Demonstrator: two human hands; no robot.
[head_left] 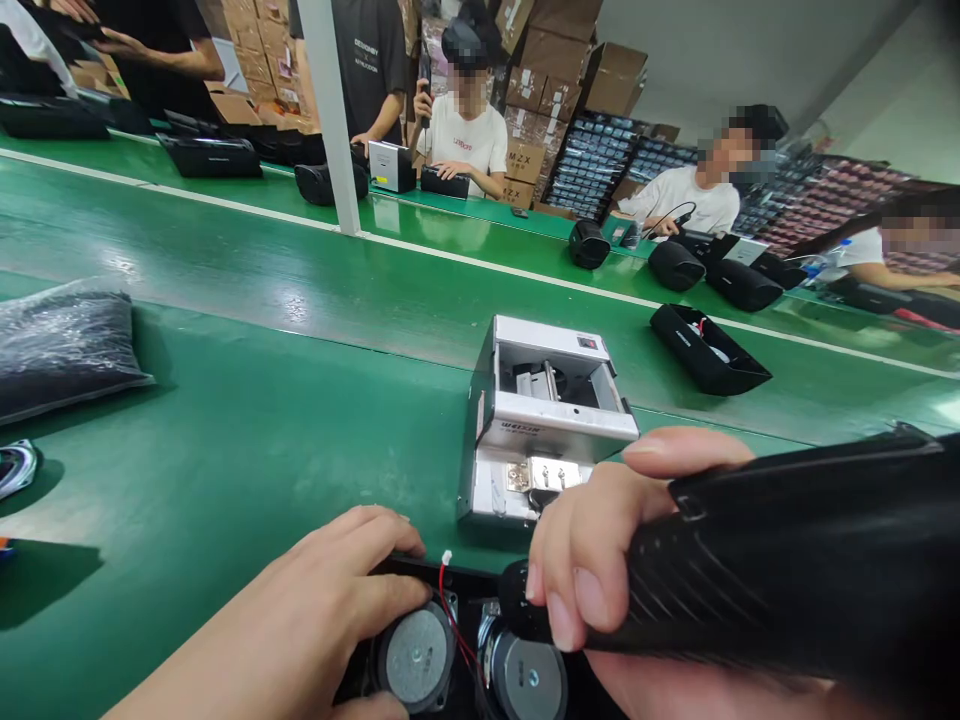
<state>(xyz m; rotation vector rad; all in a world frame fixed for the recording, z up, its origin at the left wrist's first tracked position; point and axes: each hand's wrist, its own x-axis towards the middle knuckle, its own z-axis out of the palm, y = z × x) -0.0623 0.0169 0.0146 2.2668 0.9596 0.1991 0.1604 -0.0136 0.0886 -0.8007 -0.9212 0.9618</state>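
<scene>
At the bottom of the head view lies a black speaker housing [477, 580] with two round speaker drivers in it, a left driver [415, 655] and a right driver [529, 682]. Between them red and black wires [454, 626] rise to a small white plug. My left hand [322, 590] grips the housing on its left side, fingers over the far edge and beside the left driver. An electric screwdriver [780, 540] is wrapped in my right hand [592, 550]. Its black nose points left, over the upper edge of the right driver; the bit's tip is hidden.
Just beyond the housing stands a grey metal machine [559, 415], likely a screw feeder. A plastic bag of dark contents [67, 345] lies at left. One open black housing [709, 350] sits on the green belt [420, 290]. Several people work across the line behind a white post [330, 110].
</scene>
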